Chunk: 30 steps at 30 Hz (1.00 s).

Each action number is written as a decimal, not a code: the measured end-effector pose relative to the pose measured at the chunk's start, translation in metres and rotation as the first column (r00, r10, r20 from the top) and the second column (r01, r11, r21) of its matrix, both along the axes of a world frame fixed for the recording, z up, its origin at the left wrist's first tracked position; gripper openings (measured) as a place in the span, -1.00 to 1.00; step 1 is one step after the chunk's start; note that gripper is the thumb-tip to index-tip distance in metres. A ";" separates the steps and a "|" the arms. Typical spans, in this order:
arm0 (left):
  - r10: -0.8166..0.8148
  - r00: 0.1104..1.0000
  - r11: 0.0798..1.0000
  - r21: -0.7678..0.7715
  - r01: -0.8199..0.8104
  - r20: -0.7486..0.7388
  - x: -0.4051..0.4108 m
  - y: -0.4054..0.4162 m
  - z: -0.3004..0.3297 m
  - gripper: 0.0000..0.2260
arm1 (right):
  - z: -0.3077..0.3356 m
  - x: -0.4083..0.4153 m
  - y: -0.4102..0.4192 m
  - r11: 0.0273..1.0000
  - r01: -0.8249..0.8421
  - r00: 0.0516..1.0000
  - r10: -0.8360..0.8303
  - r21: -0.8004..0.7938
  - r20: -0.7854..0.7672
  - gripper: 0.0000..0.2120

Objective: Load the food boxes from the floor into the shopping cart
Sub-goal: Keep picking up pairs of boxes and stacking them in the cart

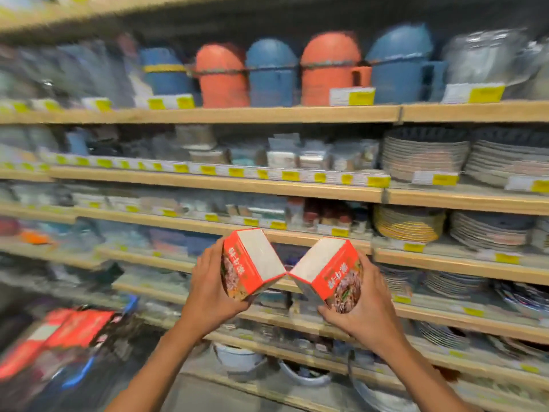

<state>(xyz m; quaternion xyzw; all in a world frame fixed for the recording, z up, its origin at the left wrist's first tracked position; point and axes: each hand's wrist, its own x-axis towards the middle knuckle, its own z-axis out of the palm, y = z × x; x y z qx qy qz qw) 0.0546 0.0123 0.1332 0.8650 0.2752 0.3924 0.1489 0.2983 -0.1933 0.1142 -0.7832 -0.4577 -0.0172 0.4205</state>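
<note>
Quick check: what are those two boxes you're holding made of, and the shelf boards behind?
Left box and right box: likely printed cardboard, going by the sharp folded edges, plain whitish sides and slightly glossy red faces. Shelf boards: look like pale bare wood or wood laminate; blur hides the grain.

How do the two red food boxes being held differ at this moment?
The left box, gripped by the left hand, leans left at the top; the right box, gripped by the right hand, leans right. Their lower inner corners nearly meet, forming a V. Both look like the same product: red, with a pale side panel and a food picture.
</note>
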 end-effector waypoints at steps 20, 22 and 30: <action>0.595 0.800 0.792 -0.220 -0.570 0.069 -0.252 0.083 -0.046 0.03 | -0.023 -0.186 0.292 0.764 -0.632 0.775 0.627 -0.131 -0.084 0.26; 0.642 0.765 0.754 -0.213 -0.621 0.044 -0.259 0.094 -0.043 0.06 | -0.026 -0.192 0.319 0.724 -0.678 0.735 0.671 -0.124 -0.098 0.26; 0.775 0.632 0.621 -0.197 -0.758 0.009 -0.270 0.136 -0.036 0.10 | -0.021 -0.216 0.423 0.546 -0.827 0.560 0.823 -0.134 -0.097 0.29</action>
